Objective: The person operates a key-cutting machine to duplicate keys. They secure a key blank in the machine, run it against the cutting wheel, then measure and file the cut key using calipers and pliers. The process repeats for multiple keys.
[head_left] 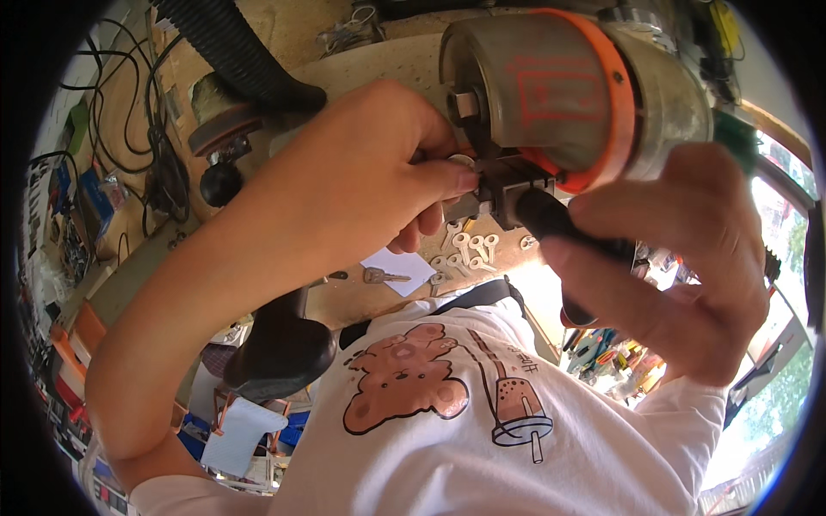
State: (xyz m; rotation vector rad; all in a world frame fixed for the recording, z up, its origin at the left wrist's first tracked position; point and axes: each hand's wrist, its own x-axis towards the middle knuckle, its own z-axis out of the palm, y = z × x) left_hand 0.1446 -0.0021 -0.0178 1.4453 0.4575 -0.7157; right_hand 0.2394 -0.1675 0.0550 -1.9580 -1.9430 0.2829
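My left hand (379, 163) reaches across to the clamp (516, 182) of a key-cutting machine. Its thumb and fingers pinch the round head of a key (462, 160), whose blade end is hidden at the jaws. On the other side, my right hand (688, 258) is slightly blurred, its thumb and forefinger on either side of a black clamp handle (544, 212). Above both hands sits the machine's clear guard with an orange band (615, 95). Several loose keys (465, 248) lie on the bench below, and another key (385, 275) rests on white paper (417, 268).
A black lever grip (282, 348) juts out below my left forearm. A ribbed black hose (245, 60), a wheel-like part (225, 131) and a black ball knob (221, 184) stand at the upper left, beside tangled cables (129, 95). Assorted tools (602, 344) lie at the lower right.
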